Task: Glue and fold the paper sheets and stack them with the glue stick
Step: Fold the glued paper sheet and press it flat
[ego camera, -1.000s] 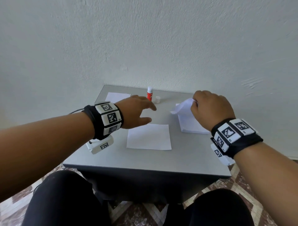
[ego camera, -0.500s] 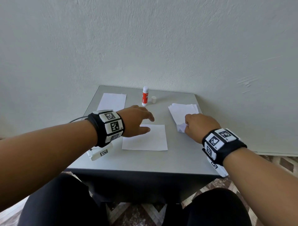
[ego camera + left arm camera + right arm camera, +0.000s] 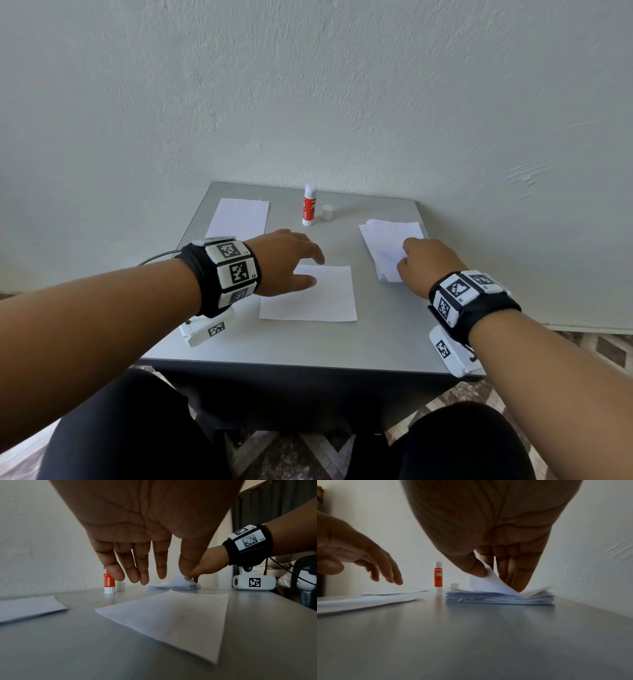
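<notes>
On the grey surface (image 3: pixel 394 342), nearest lies 1 flat sheet (image 3: pixel 308 294). The left hand (image 3: pixel 284 262) hovers over its far left corner, fingers apart and holding nothing. To the right, the right hand (image 3: pixel 428 263) pinches the top sheet (image 3: pixel 489 584) curling up off the paper stack (image 3: pixel 390 236). Farther back, the glue stick (image 3: pixel 309 205) stands upright, its cap (image 3: pixel 327 212) just beside; a folded sheet (image 3: pixel 238 216) lies far left.

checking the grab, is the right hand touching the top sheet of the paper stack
Touching. The right wrist view shows the right hand pinching the top sheet, curling it off the paper stack.
</notes>
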